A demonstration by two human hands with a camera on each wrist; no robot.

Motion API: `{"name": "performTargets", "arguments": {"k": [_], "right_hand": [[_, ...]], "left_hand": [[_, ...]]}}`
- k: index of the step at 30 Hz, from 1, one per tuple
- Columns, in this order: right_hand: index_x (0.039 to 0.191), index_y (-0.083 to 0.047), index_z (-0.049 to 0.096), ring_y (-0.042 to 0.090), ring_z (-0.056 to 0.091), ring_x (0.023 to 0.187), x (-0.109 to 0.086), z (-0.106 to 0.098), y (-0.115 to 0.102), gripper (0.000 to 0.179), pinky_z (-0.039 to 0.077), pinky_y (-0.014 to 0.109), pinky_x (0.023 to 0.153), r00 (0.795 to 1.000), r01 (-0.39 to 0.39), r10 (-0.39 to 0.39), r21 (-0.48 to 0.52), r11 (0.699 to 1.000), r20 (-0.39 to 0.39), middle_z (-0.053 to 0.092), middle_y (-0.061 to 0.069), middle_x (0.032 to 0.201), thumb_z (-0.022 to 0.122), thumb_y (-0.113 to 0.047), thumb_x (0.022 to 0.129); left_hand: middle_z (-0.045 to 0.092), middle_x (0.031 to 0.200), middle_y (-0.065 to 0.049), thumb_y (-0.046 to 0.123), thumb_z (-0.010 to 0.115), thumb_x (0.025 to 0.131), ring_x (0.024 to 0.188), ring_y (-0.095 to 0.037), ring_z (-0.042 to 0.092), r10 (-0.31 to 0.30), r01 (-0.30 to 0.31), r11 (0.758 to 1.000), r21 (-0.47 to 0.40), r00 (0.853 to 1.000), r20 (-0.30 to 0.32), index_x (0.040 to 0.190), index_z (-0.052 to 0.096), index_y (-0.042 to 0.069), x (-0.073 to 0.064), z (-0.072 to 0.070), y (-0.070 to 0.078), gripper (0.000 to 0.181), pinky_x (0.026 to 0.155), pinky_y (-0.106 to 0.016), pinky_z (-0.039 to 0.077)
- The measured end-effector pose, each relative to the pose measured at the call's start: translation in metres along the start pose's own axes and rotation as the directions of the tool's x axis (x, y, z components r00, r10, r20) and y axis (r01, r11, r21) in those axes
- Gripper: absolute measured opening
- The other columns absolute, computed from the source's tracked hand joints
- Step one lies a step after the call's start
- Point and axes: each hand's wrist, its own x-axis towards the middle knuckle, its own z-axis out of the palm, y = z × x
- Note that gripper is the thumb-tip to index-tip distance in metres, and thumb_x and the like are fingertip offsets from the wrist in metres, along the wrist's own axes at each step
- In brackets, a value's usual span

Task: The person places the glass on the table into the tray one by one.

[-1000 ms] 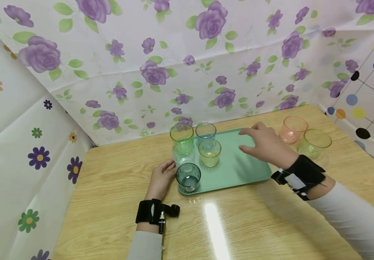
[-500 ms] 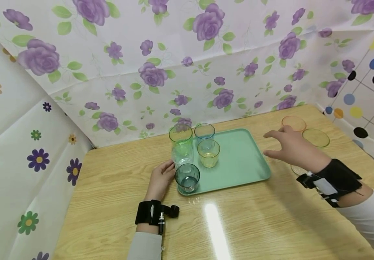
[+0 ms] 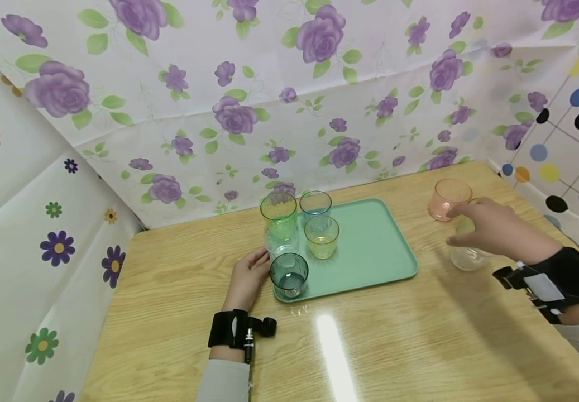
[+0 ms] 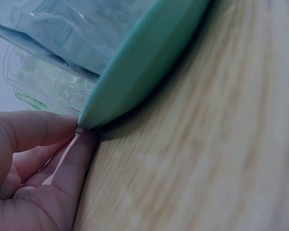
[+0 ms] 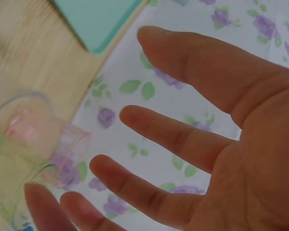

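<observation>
My left hand (image 3: 249,276) pinches the left rim of a green tray (image 3: 379,240); in the left wrist view its thumb and finger (image 4: 70,166) meet at the tray's edge. On the tray's left part stand a dark grey glass (image 3: 289,279), a clear glass (image 3: 281,245), a green glass (image 3: 279,220), a blue glass (image 3: 315,206) and a yellow glass (image 3: 322,243). To the right of the tray, my right hand (image 3: 505,231) hovers with spread fingers over a clear glass (image 3: 466,260). It mostly hides a yellow-green glass (image 5: 12,168). A pink glass (image 3: 441,207) stands just behind its fingertips.
The wooden table (image 3: 178,262) carries everything. A flowered sheet (image 3: 194,123) hangs along its back edge. At the left is a daisy-patterned sheet (image 3: 23,268), and at the right a dotted one (image 3: 565,162).
My right hand has moved from above the tray out to the right, to the glasses beside it. My left hand has stayed at the tray's rim.
</observation>
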Motion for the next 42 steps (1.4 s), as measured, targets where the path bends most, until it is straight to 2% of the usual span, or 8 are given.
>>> {"name": "performTargets", "arguments": {"k": [6,20,26,42], "right_hand": [[0.129,0.010,0.060,0.059,0.047,0.112,-0.005,0.003,0.010,0.063,0.037,0.075,0.081,0.999,-0.041,0.042,-0.014,0.999,0.024,0.060,0.036,0.116,0.082,-0.030,0.085],[0.130,0.010,0.058,0.061,0.042,0.113,-0.003,0.012,0.022,0.067,0.036,0.078,0.080,0.996,-0.082,0.081,0.014,0.997,0.046,0.060,0.036,0.118,0.081,-0.033,0.084],[0.129,0.010,0.058,0.064,0.042,0.113,-0.003,0.015,0.029,0.067,0.038,0.079,0.078,0.995,-0.086,0.085,0.013,0.996,0.050,0.060,0.037,0.118,0.081,-0.033,0.083],[0.126,0.010,0.058,0.062,0.043,0.111,-0.005,0.017,0.030,0.061,0.038,0.075,0.078,0.997,-0.069,0.068,0.018,0.997,0.021,0.061,0.037,0.113,0.083,-0.024,0.081]], "left_hand": [[0.051,0.148,-0.022,0.003,0.057,0.101,0.139,-0.029,0.048,-0.001,0.001,1.000,0.005,1.000,0.001,0.148,0.048,-0.002,0.001,0.000,-0.002,0.048,0.113,-0.038,0.044],[0.050,0.149,-0.022,0.004,0.058,0.101,0.140,-0.029,0.047,0.012,-0.012,1.000,0.013,1.000,0.004,0.149,0.047,-0.002,0.001,0.001,-0.001,0.049,0.115,-0.039,0.041],[0.051,0.149,-0.021,0.003,0.058,0.101,0.139,-0.028,0.048,0.015,-0.015,1.000,0.019,1.000,0.003,0.148,0.048,-0.002,0.002,0.000,-0.001,0.048,0.114,-0.038,0.042],[0.050,0.149,-0.021,0.003,0.058,0.101,0.140,-0.028,0.047,0.001,-0.001,1.000,0.015,1.000,0.004,0.148,0.048,-0.002,0.000,0.000,0.001,0.049,0.115,-0.039,0.041]]}}
